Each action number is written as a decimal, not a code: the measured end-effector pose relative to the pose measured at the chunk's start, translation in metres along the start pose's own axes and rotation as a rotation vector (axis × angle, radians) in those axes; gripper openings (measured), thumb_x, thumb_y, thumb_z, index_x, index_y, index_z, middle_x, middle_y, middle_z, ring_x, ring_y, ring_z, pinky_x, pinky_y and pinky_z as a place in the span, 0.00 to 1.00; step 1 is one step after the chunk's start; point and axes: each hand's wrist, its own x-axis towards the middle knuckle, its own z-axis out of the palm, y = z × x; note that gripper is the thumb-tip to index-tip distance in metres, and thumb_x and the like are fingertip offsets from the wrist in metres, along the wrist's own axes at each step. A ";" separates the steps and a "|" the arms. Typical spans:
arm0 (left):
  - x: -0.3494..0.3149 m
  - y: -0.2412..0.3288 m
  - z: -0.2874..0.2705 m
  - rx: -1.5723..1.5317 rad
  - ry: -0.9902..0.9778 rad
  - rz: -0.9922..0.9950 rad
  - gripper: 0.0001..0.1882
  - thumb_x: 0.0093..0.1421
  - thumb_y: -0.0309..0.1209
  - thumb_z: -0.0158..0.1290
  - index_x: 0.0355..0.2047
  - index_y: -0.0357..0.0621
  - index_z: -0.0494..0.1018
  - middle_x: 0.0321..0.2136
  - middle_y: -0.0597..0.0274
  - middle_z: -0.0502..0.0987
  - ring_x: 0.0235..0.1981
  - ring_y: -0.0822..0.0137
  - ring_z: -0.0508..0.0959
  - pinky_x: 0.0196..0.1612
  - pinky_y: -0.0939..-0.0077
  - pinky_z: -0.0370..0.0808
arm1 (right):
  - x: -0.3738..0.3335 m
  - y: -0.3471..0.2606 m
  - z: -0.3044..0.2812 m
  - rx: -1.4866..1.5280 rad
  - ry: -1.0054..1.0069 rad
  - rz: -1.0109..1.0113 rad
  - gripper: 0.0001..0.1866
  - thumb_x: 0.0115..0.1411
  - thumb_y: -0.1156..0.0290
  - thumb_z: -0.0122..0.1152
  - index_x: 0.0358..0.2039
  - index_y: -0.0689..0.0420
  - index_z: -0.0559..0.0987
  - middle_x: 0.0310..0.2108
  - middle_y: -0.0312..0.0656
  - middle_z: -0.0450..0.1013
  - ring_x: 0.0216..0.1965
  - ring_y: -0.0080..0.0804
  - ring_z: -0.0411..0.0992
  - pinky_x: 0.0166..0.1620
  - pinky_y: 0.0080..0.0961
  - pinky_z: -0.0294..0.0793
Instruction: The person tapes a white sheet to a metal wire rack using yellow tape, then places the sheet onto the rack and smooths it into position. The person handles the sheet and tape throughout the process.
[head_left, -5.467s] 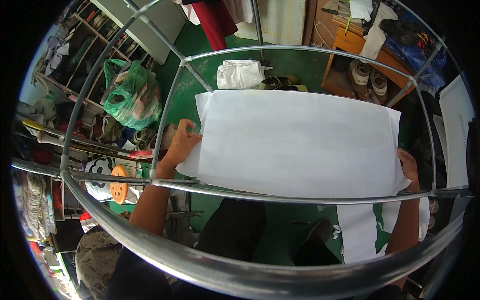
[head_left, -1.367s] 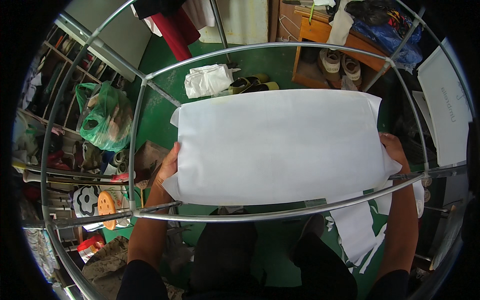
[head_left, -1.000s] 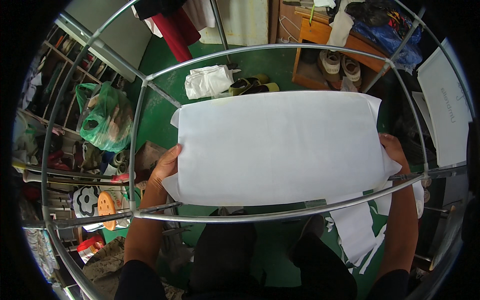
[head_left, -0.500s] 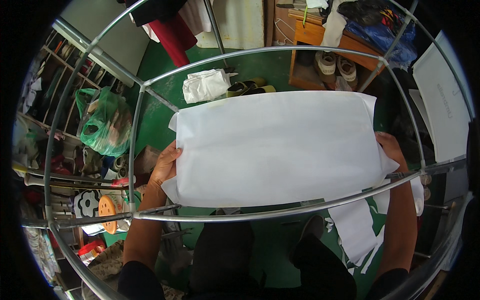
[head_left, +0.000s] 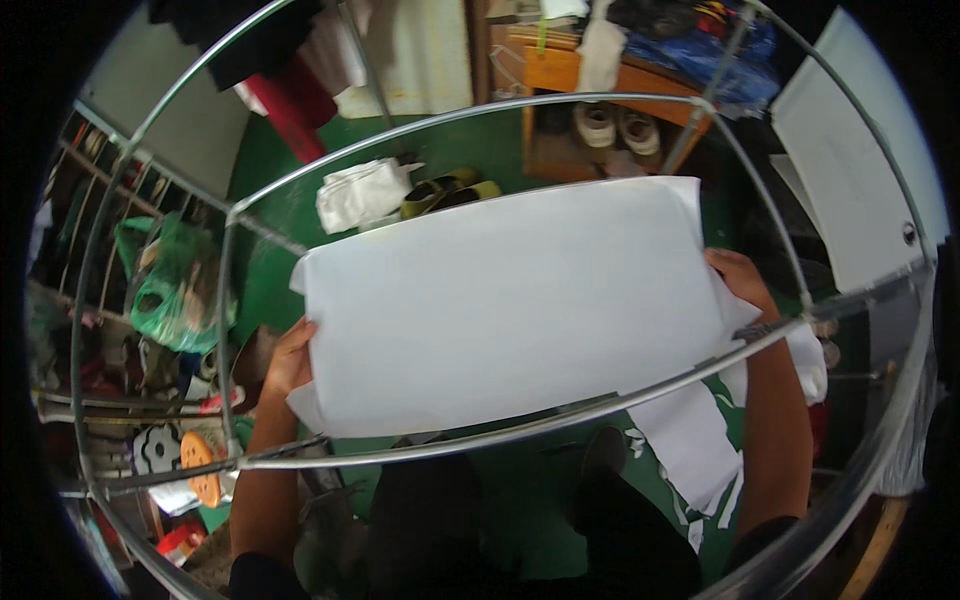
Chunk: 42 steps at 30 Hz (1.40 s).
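Note:
A wide white rectangular sheet (head_left: pixel 510 310), with loose flaps at its side edges, is stretched between my two hands. At its left edge is my left hand (head_left: pixel 293 358), closed with the thumb on top and the other fingers mostly hidden beneath. My right hand (head_left: pixel 737 272) grips the opposite edge, its fingers partly hidden by the sheet. The sheet looks flat and fairly taut, with its right side farther away than its left. Around it runs a frame of grey metal tubes (head_left: pixel 440 455), whose near bar passes just below the sheet's near edge.
White cut pieces (head_left: pixel 690 450) lie on the green floor by my legs. Beyond the sheet are a folded white bundle (head_left: pixel 362 194), dark slippers (head_left: pixel 440 190) and a wooden cabinet (head_left: pixel 545 70) with shoes. A green plastic bag (head_left: pixel 175 290) hangs by a rack at left.
The whole view has shifted, so the sheet, frame and room all appear farther left and slightly tilted. Both hands keep hold of the sheet's edges.

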 end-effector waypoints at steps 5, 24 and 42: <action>-0.003 0.006 0.000 0.184 -0.023 -0.028 0.36 0.64 0.49 0.61 0.64 0.38 0.68 0.55 0.54 0.77 0.54 0.60 0.78 0.60 0.62 0.74 | -0.006 -0.009 0.007 0.057 0.089 0.095 0.20 0.68 0.56 0.64 0.48 0.60 0.84 0.37 0.40 0.82 0.37 0.26 0.77 0.43 0.28 0.77; -0.004 0.013 0.009 0.240 0.052 0.058 0.20 0.65 0.39 0.62 0.52 0.42 0.74 0.46 0.59 0.82 0.45 0.64 0.82 0.52 0.63 0.80 | -0.001 0.013 0.014 0.231 0.032 0.164 0.22 0.67 0.57 0.66 0.54 0.59 0.80 0.42 0.48 0.82 0.37 0.36 0.82 0.38 0.35 0.83; 0.019 0.043 -0.005 0.365 0.029 0.032 0.11 0.69 0.39 0.60 0.42 0.47 0.74 0.41 0.64 0.82 0.41 0.67 0.81 0.48 0.64 0.81 | -0.020 0.014 0.027 0.598 -0.033 0.123 0.21 0.64 0.64 0.70 0.49 0.66 0.80 0.39 0.49 0.81 0.34 0.37 0.81 0.41 0.36 0.84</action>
